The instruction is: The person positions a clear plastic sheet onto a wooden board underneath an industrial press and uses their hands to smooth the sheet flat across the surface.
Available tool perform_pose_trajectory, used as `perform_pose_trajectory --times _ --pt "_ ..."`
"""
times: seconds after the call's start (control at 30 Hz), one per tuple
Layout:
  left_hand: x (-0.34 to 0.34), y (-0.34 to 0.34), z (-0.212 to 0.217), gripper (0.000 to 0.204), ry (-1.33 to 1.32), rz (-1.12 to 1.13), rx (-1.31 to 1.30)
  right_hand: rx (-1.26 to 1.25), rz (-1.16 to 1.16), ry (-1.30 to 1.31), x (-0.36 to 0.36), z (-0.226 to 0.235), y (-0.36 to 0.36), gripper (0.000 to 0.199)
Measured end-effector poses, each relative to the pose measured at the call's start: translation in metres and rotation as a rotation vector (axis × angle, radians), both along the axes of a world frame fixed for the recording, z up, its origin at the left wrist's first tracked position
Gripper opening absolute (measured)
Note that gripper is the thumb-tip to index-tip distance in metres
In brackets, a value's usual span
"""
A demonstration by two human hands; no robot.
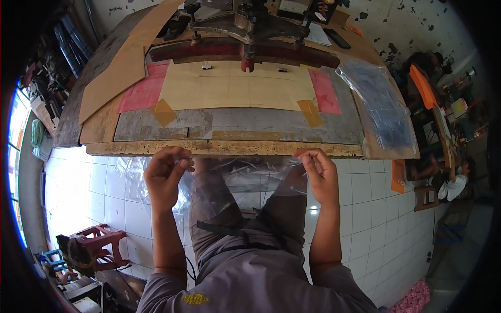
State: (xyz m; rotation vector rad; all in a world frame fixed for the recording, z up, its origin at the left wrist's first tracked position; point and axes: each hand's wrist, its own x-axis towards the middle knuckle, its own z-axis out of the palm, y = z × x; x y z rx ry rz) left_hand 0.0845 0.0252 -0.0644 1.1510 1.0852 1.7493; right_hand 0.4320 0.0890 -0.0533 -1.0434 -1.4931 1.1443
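Observation:
A clear plastic sheet (pixel 250 177) stretches between my two hands over my lap, in front of the workbench's near edge. My left hand (pixel 168 176) pinches its left side, thumb against the curled fingers. At the right end, my right hand (pixel 319 175) grips the film between thumb and fingertips. My legs show through the film. Beyond the hands lies a yellow sheet (pixel 237 86) on a grey metal plate (pixel 240 125), taped with brown strips and flanked by pink-red patches. Above its far side hangs a press with a dark red bar (pixel 209 51).
A stack of clear plastic sheets (pixel 378 104) lies at the bench's right end. Brown board (pixel 117 83) covers part of its left side. A dark phone (pixel 336 38) rests at the back right. A red stool (pixel 102 245) stands lower left; other people are at far right.

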Motion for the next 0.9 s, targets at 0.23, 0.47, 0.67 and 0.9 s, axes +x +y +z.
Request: perform_pose_trajectory --times 0.23,0.47,0.67,0.9 --pt "0.000 -0.001 0.014 0.029 0.118 0.080 0.240 -0.108 0.197 0.040 -0.003 0.009 -0.004 0.023" --pt "-0.021 0.036 0.036 0.038 0.174 -0.019 0.087 -0.030 0.122 -0.060 0.004 0.039 0.016 0.024" --pt "-0.015 0.087 0.044 0.040 0.302 -0.140 -0.128 -0.060 0.085 0.016 0.003 0.031 0.069 0.021" --pt "-0.025 0.097 0.016 0.032 0.154 -0.221 -0.194 -0.126 0.051 0.139 0.001 0.007 0.078 0.018"
